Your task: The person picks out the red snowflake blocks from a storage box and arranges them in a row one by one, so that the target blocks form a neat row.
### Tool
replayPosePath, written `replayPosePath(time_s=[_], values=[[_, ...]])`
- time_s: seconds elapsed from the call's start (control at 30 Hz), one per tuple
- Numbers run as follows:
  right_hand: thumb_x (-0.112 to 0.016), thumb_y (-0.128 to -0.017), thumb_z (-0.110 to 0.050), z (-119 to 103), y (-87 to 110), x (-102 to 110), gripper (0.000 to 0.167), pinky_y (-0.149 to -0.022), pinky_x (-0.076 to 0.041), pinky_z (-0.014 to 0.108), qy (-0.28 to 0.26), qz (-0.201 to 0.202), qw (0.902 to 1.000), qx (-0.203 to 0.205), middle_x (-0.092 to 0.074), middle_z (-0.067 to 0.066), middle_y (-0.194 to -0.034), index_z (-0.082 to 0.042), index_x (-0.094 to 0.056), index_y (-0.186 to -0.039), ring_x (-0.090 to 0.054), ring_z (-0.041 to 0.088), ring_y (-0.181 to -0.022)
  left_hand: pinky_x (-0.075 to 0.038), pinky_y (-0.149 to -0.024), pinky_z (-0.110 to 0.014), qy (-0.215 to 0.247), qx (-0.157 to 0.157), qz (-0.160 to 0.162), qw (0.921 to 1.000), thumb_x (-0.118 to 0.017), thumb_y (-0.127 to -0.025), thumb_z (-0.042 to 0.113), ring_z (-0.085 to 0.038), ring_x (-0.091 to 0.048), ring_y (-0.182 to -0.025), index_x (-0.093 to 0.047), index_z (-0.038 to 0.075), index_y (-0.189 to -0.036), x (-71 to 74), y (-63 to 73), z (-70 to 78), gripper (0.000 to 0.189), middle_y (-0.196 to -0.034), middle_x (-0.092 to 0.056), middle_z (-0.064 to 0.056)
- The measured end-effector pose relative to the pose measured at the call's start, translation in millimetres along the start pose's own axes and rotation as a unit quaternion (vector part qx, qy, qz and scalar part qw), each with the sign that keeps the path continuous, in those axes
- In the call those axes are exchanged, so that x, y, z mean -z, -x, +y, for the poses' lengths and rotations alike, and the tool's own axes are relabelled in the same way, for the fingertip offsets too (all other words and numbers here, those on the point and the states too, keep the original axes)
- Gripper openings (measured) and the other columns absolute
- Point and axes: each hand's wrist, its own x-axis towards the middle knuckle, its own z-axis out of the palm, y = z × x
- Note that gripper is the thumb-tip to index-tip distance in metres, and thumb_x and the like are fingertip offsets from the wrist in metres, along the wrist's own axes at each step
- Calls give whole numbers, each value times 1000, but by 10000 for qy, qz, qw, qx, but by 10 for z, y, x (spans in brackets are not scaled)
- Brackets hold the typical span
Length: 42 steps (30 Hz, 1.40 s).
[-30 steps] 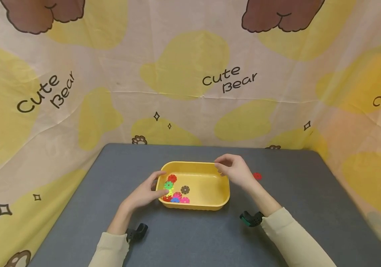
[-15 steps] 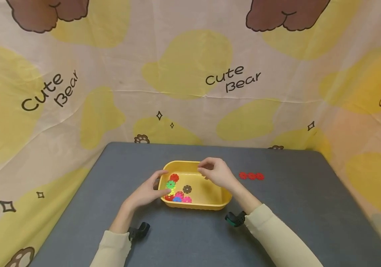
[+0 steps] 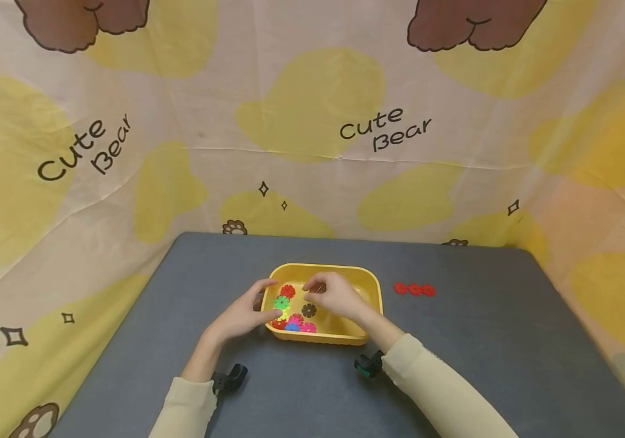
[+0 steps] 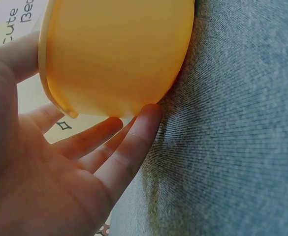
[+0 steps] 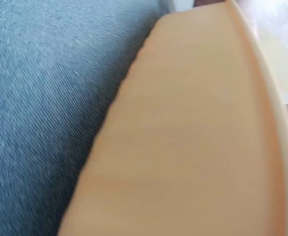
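A yellow plastic basin [image 3: 345,336] sits on the table, with several notched plastic discs gathered toward its left end. Among them are a green disc [image 3: 281,302], a red disc [image 3: 287,291], a grey-brown disc [image 3: 309,310] and a blue disc [image 3: 292,326]. My left hand [image 3: 241,313] grips the basin's left end, thumb over the rim; in the left wrist view its fingertips touch the outer wall [image 4: 119,54]. My right hand [image 3: 337,296] hovers over the basin's inside, fingers loosely bent near the grey-brown disc, nothing visible between them. The right wrist view shows mostly the basin's side [image 5: 183,123].
Three red discs [image 3: 414,289] lie in a row on the grey table [image 3: 482,340], right of the basin. A printed cloth [image 3: 301,109] hangs behind the table and along both sides. Each wrist wears a black strapped device [image 3: 230,378].
My right hand has moved left from the basin's right rim to above its middle, uncovering the row of red discs. The left hand keeps its grip. The view has shifted slightly.
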Motion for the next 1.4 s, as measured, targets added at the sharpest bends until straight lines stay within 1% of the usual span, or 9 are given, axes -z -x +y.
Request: replayPosePath(time_s=[0.1, 0.23, 0.47, 0.6, 0.7, 0.83, 1.0, 1.17, 1.4], values=[[-74, -91, -8, 1, -36, -83, 17, -67, -53, 28, -32, -235, 9997, 12, -67, 0, -87, 0, -73, -106, -62, 14, -77, -41, -103, -67, 24, -20, -23, 10000, -77, -89, 41, -47, -41, -140, -39, 26, -153, 5, 0, -4, 75, -158, -38, -12], [-75, -90, -6, 9, -80, -185, 17, -64, -53, 27, 61, -486, 9988, 13, -66, -1, -85, 0, -73, -106, -61, 13, -71, -40, -105, -67, 25, -43, -48, 10000, -76, -90, 41, -48, -39, -141, -38, 26, -153, 8, -4, -18, 75, -159, -37, -12], [-77, -88, -7, 24, -117, -273, 17, -78, -54, 31, 363, -760, 9964, -84, -67, -2, -90, -5, -74, -105, -60, 16, -83, -39, -105, -67, 24, -125, -58, 9999, -76, -89, 44, -47, -39, -141, -39, 26, -152, 17, -5, -24, 76, -160, -36, -11], [-78, -87, -5, 66, -113, -304, 17, -81, -54, 33, 368, -908, 9951, -144, -69, -1, -92, -6, -74, -104, -60, 17, -83, -39, -106, -67, 13, -119, -67, 9999, -77, -89, 44, -48, -39, -141, -39, 26, -152, 16, -6, -15, 76, -160, -36, -11], [-76, -87, -3, 78, -108, -335, 17, -84, -54, 34, 469, -1020, 9936, -76, -70, 1, -94, -6, -74, -104, -60, 17, -84, -39, -106, -67, 6, -123, -60, 9999, -77, -89, 43, -47, -40, -141, -40, 25, -152, 18, -3, -13, 75, -159, -36, -11], [-73, -84, 1, 85, -119, -373, 21, -86, -53, 34, 737, -1102, 9911, 146, -71, 3, -95, -5, -75, -103, -59, 16, -85, -40, -106, -66, 23, -151, -51, 9999, -77, -88, 44, -47, -40, -141, -40, 25, -152, 23, 1, -6, 76, -159, -37, -11], [-73, -81, 3, 115, -140, -390, 23, -81, -52, 31, 943, -1157, 9883, 302, -70, 2, -93, -4, -75, -103, -58, 15, -82, -39, -106, -66, 80, -172, -69, 9998, -77, -88, 44, -47, -38, -142, -40, 24, -152, 27, 11, 3, 76, -160, -36, -12], [-73, -81, 2, 131, -155, -391, 24, -80, -52, 30, 1053, -1198, 9865, 380, -70, 1, -92, -4, -75, -104, -58, 15, -82, -40, -106, -66, 98, -150, -47, 9998, -77, -88, 43, -47, -39, -141, -40, 24, -152, 29, 12, 4, 76, -159, -37, -12], [-71, -80, 0, 143, -145, -389, 25, -87, -54, 32, 1303, -1161, 9840, 344, -70, -2, -94, -5, -77, -104, -59, 13, -86, -39, -107, -66, 40, -127, -63, 9999, -77, -87, 44, -45, -39, -142, -40, 26, -152, 22, 8, -3, 77, -159, -37, -11]])
